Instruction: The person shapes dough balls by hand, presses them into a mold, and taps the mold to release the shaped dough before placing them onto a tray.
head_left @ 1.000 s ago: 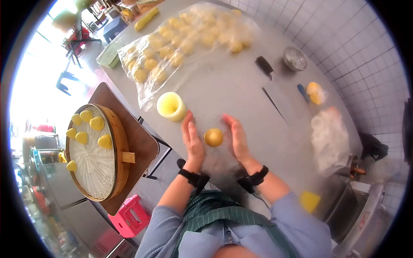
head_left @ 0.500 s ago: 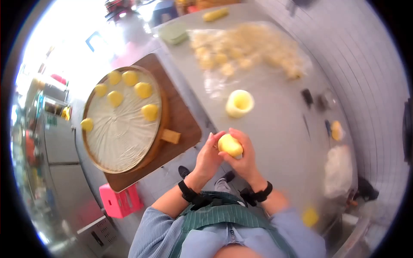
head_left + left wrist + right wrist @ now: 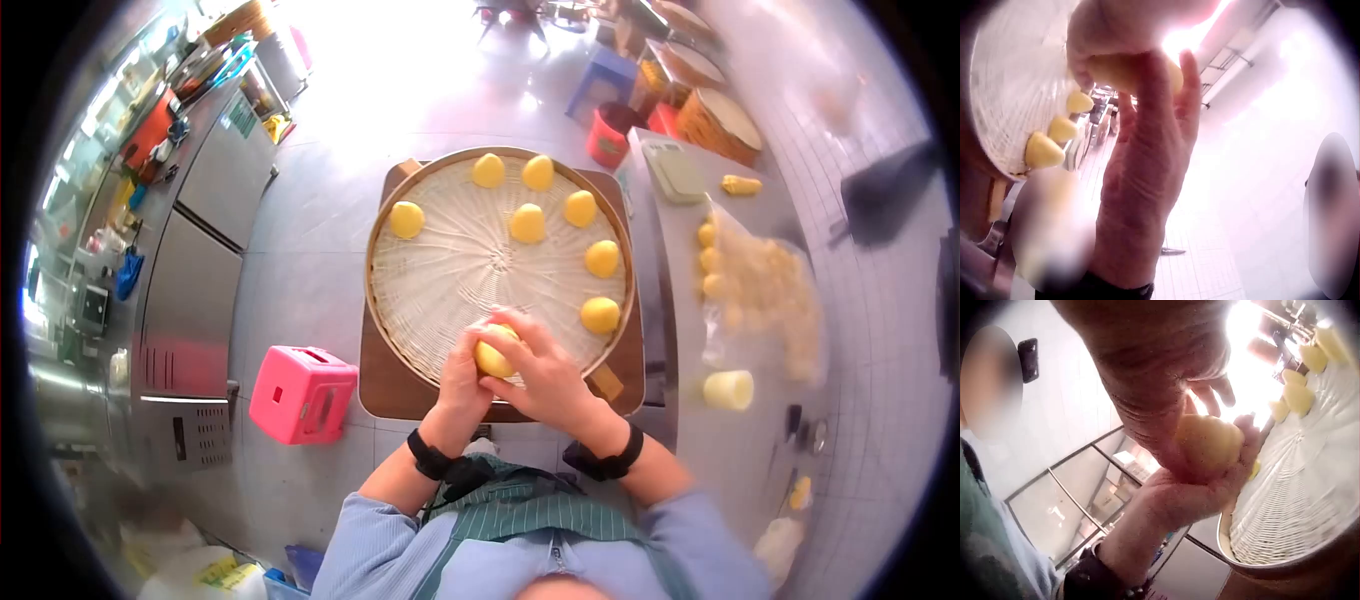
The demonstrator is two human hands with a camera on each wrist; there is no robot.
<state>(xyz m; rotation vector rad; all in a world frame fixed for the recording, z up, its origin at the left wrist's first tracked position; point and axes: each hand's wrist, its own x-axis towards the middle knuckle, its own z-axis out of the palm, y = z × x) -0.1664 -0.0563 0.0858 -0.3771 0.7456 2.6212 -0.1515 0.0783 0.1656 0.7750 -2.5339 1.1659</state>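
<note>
Both hands grip one smooth yellow dough piece (image 3: 497,355) over the near part of a round woven tray (image 3: 440,270). My left hand (image 3: 458,390) cups its left side. On the other side, the fingers of my right hand (image 3: 548,380) curl over it. In the right wrist view the dough piece (image 3: 1210,444) bulges between the two palms. From the left wrist, part of the dough piece (image 3: 1116,72) shows behind the fingers. Several cone-shaped yellow dough pieces (image 3: 527,223) stand on the tray, mostly along its far and right rim.
Beneath the tray is a brown board (image 3: 385,385). A pink stool (image 3: 305,395) stands at left. On the metal table (image 3: 690,300) to the right are dough balls under plastic (image 3: 765,285) and a pale yellow hollow cylinder (image 3: 728,390). Steel cabinets (image 3: 190,310) line the left.
The dough ball, earlier on the table between spread hands, was picked up and carried left to over the tray. The view has turned left with the body.
</note>
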